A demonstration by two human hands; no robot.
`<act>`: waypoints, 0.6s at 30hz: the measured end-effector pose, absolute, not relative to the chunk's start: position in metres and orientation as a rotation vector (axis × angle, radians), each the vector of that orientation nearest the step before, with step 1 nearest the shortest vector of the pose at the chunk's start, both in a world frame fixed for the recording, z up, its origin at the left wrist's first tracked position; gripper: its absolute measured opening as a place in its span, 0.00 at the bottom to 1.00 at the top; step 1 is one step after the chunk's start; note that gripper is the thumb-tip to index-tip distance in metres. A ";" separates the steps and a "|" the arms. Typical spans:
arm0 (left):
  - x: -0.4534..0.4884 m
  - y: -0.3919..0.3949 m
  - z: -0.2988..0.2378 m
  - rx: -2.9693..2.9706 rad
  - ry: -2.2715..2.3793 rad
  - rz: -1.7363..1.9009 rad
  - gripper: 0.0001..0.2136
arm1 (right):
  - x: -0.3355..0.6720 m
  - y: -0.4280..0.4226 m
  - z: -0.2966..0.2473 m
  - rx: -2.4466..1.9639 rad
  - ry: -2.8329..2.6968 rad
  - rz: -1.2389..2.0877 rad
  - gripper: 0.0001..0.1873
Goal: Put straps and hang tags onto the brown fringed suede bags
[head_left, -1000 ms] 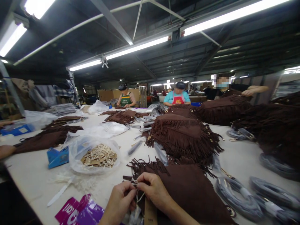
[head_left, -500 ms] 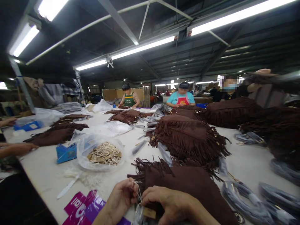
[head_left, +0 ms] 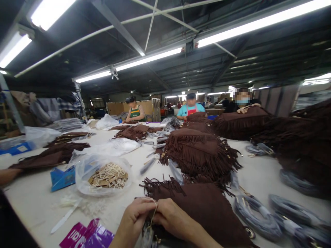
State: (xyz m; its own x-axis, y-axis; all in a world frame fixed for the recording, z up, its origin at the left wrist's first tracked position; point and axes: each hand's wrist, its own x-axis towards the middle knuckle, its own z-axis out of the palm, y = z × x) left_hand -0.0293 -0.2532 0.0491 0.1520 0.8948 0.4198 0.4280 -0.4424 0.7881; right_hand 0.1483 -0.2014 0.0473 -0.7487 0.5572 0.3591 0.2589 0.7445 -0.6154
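At the bottom middle, my left hand (head_left: pixel 134 220) and my right hand (head_left: pixel 174 220) meet at the near corner of a brown fringed suede bag (head_left: pixel 207 210) lying on the white table (head_left: pixel 36 203). Both hands are closed in a pinch on a thin pale string (head_left: pixel 154 210) that loops between them over the bag's corner. What hangs from the string is hidden below the frame edge. Behind the bag rises a heap of the same brown fringed bags (head_left: pixel 201 155).
A clear plastic bag of stringed tags (head_left: pixel 107 175) lies left of my hands, with a blue box (head_left: pixel 62 177) beside it and purple packets (head_left: pixel 88 236) at the near edge. Wrapped grey straps (head_left: pixel 258 217) lie at the right. Three people work along the far side.
My hands have drawn together again over the bag's corner and the string now loops between them. The person at the far right has lowered a bag onto the pile.
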 end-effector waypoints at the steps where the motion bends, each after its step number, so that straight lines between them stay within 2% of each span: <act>1: -0.027 -0.253 0.055 2.078 1.290 1.193 0.13 | 0.149 -0.201 0.049 -0.572 -2.373 0.801 0.09; 4: -0.020 -0.253 0.068 2.212 1.410 1.042 0.15 | 0.152 -0.200 0.051 -0.556 -2.270 1.003 0.07; 7: -0.026 -0.254 0.076 2.071 1.478 1.005 0.13 | 0.155 -0.198 0.049 -0.672 -2.181 1.151 0.03; 11: -0.081 -0.263 0.083 1.783 1.742 1.220 0.11 | 0.157 -0.191 0.044 -0.748 -2.144 1.262 0.05; 13: -0.121 -0.268 0.082 1.606 1.934 1.339 0.14 | 0.156 -0.186 0.043 -0.764 -2.130 1.308 0.09; 15: -0.152 -0.273 0.074 1.589 2.031 1.254 0.16 | 0.153 -0.183 0.044 -0.781 -2.132 1.316 0.11; 18: -0.160 -0.282 0.055 1.883 2.163 1.163 0.16 | 0.150 -0.188 0.048 -0.798 -2.168 1.223 0.12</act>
